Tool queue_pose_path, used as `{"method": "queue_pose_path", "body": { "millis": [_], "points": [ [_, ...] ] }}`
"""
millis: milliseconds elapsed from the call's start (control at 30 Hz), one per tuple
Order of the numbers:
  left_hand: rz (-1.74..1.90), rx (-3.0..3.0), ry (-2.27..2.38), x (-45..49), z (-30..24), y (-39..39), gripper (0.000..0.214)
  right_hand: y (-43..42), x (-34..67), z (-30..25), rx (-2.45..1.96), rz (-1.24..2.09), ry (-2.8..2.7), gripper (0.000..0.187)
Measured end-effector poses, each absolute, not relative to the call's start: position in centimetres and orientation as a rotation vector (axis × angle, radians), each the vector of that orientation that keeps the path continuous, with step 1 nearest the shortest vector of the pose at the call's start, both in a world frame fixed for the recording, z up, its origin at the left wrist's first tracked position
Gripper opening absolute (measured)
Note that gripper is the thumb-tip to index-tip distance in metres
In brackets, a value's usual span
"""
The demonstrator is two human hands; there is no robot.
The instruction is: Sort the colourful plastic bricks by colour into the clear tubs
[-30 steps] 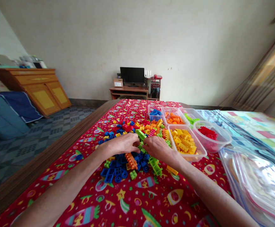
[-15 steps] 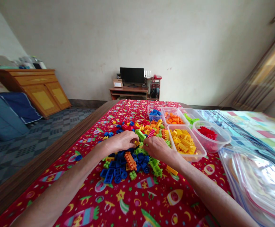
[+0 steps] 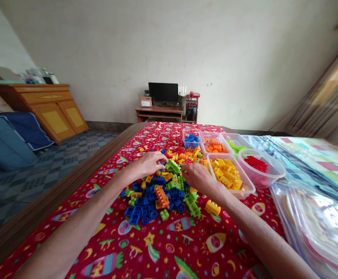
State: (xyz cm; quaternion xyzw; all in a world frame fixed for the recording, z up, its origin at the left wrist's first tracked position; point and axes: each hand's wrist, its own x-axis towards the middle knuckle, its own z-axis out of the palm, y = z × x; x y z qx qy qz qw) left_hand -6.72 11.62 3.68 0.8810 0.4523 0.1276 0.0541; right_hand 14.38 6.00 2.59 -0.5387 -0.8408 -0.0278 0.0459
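A heap of toy building blocks in blue, green, orange, yellow and red is spread over a red patterned cloth. My left hand is over the heap's left side, fingers apart and holding nothing. Just beyond its fingertips lies a light green block. Closed, with curled fingers, my right hand is above the heap's right side; what it grips is hidden. An orange block lies on top of the blue ones, nearer me. One yellow block sits apart, beneath my right forearm.
Right of the heap stand clear plastic containers: one with yellow blocks, a round one with red blocks, and others behind with blue, orange and green. Stacked clear lids or bags lie at the right. The wooden edge runs along the left.
My left hand has drawn back slightly left and its fingers have opened. My right hand has shifted a little right, away from the heap's middle. The view has moved slightly.
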Motion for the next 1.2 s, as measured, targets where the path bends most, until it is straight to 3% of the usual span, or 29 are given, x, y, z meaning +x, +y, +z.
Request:
{"method": "queue_pose_path", "body": {
  "millis": [333,467,833,1200],
  "points": [
    [0.281,2.704,1.368,-6.3,3.8,11.2,0.019,7.6,15.5,1.2,-1.521,-0.054,-2.464,0.03],
    [0.311,2.741,1.269,-6.2,2.9,11.5,0.017,7.4,14.7,0.0,-1.217,-0.087,-2.578,0.045],
    [0.381,2.826,0.935,-3.9,0.3,10.8,0.013,7.4,13.7,0.7,-1.507,-0.161,-2.485,0.023],
    [0.219,2.806,0.971,-3.6,0.5,9.5,0.002,6.0,14.1,1.0,-1.532,-0.179,-2.398,0.027]
  ]
}}
